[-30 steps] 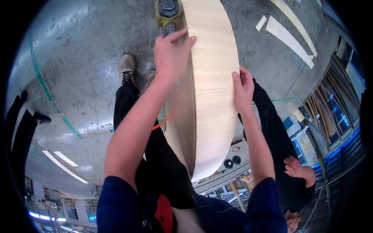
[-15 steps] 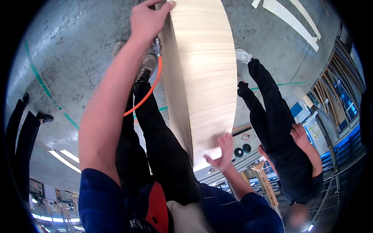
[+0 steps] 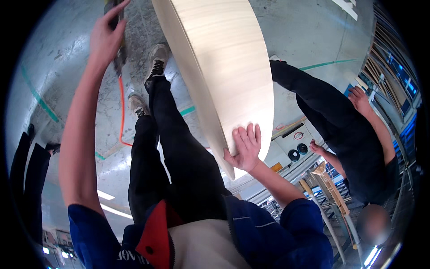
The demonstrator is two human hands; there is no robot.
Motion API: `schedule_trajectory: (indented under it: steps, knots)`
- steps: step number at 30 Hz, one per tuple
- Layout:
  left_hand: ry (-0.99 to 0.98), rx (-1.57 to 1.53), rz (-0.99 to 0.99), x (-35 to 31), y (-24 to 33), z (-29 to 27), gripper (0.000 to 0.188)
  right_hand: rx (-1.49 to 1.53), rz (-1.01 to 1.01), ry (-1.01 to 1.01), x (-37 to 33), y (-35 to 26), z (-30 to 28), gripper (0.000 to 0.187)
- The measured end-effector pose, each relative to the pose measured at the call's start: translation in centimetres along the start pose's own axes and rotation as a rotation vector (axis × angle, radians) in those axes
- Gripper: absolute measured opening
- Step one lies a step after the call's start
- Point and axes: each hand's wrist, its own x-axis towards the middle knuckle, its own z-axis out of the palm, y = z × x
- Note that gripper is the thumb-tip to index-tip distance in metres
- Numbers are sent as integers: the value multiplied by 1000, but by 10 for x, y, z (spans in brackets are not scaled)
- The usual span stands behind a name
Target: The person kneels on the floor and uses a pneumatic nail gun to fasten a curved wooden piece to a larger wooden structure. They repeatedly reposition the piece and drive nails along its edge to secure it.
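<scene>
A long pale wooden piece (image 3: 233,58) with a curved right edge and a narrow side face stands in front of me. My right hand (image 3: 245,145) grips its near end, fingers on the broad face and thumb over the left edge. Off to the left, my left hand (image 3: 106,40) is closed around a dark air tool (image 3: 119,62), with the index finger stretched out. An orange hose (image 3: 122,112) runs from the tool's lower end. The tool's top is cut off by the picture edge, and part of it is hidden by my hand.
At the right another person (image 3: 340,121) stands close to the wooden piece, both hands apart from it. Another person's legs (image 3: 33,175) show at far left. Long strips are racked (image 3: 380,67) on the right. Green tape lines (image 3: 40,96) mark the grey floor.
My left hand has come off the piece's far end and moved left with the air tool and hose. My right hand has settled on the near end. The piece's far end has swung left.
</scene>
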Motion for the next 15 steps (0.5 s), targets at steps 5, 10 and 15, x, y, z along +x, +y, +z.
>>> schedule_trajectory:
  steps: [5, 10, 15]
  knots:
    - [-186, -174, 32, -138, -28, -17, 67, -43, -24, 55, 1, -6, 6, 75]
    - [-269, -84, -89, -275, -49, -18, 70, -92, -63, 90, 2, -6, 11, 79]
    - [-349, -139, -312, -368, -57, -3, 70, -125, -103, 78, 5, -2, 11, 90]
